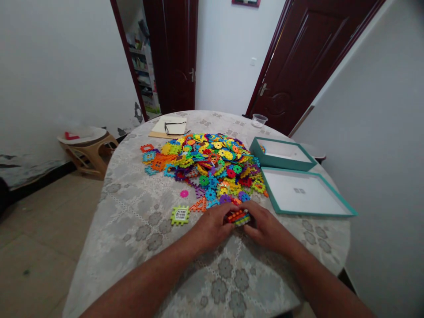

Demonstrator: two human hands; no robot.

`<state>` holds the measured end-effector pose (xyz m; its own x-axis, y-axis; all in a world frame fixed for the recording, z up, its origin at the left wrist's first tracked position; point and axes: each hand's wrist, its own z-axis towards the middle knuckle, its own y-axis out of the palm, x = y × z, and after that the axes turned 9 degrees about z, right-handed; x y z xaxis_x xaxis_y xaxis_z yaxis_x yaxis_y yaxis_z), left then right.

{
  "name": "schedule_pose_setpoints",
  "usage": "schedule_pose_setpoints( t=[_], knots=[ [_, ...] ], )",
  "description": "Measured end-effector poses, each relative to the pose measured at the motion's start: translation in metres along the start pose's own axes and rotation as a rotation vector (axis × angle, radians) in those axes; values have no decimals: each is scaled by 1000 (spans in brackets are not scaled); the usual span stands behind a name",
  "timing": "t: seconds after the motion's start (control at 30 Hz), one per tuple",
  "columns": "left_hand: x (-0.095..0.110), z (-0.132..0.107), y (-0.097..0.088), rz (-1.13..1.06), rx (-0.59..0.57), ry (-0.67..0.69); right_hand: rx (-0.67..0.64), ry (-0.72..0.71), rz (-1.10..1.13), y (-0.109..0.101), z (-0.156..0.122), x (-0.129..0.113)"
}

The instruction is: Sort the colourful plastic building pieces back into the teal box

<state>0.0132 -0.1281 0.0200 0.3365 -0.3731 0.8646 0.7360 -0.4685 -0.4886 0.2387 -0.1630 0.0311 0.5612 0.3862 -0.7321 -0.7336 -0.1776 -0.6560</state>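
Note:
Between my two hands is a small stack of interlocking plastic pieces, with red, blue and yellow-green layers showing at its near side. My left hand grips the stack from the left, thumb in front and fingers behind. From the right, my right hand closes on the same stack. Just beyond my hands spreads a large heap of colourful plastic building pieces, many of them round gears and notched squares. A lime-green square piece with a window lies left of my left hand, near an orange triangular piece.
On the right lie a teal-edged white box and a similar lid or tray. Glasses rest on papers at the far left. A clear plastic cup stands at the far edge. A stool is left of the table.

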Motion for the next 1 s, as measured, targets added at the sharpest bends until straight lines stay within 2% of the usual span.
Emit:
schedule_pose_setpoints(
  t=[0.13, 0.47, 0.73, 1.0],
  knots=[
    [-3, 3, 2, 35, 63, 20, 69, 31, 42, 5, 2, 9],
    [-12, 1, 6, 84, 134, 6, 69, 192, 186, 6, 1, 16],
    [-17, 0, 12, 224, 74, 61, 60, 146, 107, 6, -1, 22],
    [-24, -4, 24, 306, 64, 126, -11, -53, 81, 5, -1, 18]
  ],
)
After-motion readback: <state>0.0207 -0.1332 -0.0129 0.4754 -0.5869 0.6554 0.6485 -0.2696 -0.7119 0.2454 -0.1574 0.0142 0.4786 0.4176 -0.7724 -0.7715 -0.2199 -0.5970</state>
